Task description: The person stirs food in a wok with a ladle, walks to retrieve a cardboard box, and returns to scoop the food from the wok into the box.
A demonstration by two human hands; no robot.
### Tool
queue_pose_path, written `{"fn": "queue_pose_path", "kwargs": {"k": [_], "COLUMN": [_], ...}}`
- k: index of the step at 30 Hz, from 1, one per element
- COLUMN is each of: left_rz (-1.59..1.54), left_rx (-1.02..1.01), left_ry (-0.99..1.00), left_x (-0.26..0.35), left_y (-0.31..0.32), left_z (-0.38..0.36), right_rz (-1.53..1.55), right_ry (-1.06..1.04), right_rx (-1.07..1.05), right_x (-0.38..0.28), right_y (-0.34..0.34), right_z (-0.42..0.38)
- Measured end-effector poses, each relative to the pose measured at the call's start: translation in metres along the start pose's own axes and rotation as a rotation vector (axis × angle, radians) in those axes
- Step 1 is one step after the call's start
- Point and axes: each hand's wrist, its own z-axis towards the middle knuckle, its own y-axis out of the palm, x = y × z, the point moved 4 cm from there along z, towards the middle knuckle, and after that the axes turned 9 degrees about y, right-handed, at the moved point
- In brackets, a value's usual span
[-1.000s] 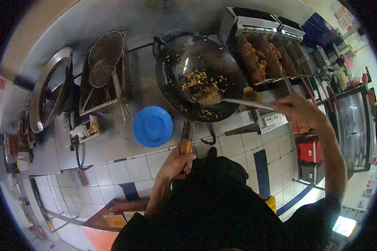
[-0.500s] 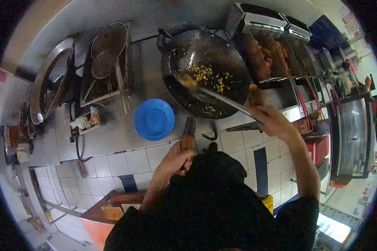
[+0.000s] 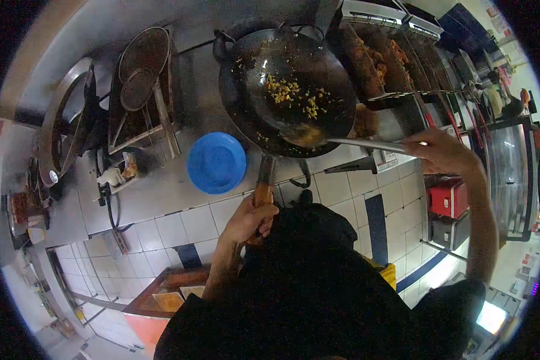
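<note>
Fingers of the left hand (image 3: 250,217) are clenched around the wooden handle of the large round black wok (image 3: 285,90), the forearm rising from the dark-clothed torso at the lower middle of the head view. The right hand (image 3: 441,151) reaches out to the right with the arm bent at the elbow, its fingers grasping the long metal handle of the steel ladle (image 3: 354,143), whose bowl rests on the wok's near inner wall. Scattered yellow fried food (image 3: 291,96) lies across the middle of the wok, which sits on the burner at the top centre.

A round blue plastic plate (image 3: 216,162) lies on the steel tabletop (image 3: 156,192), just left of the wok handle. Round wire-mesh strainers (image 3: 141,69) rest over a tray further left, beside a second steel burner ring (image 3: 63,120). Trays of fried pieces (image 3: 378,60) stand to the right of the wok. White floor tiles with blue insets run beneath.

What fills the ladle's bowl is hard to make out, and the fisheye edge blurs the far shelves.
</note>
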Motion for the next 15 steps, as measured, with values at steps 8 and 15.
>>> {"fn": "queue_pose_path", "kwargs": {"k": [8, 15], "left_rz": [0.077, -0.005], "left_rx": [0.002, 0.012], "left_ry": [-0.052, -0.057], "left_x": [-0.003, -0.003], "left_y": [-0.002, -0.003], "left_z": [0.000, 0.001], "right_rz": [-0.213, -0.576], "right_ry": [-0.373, -0.343], "right_rx": [0.402, 0.482], "right_x": [-0.033, -0.002], "right_y": [-0.018, -0.055], "right_z": [0.000, 0.045]}}
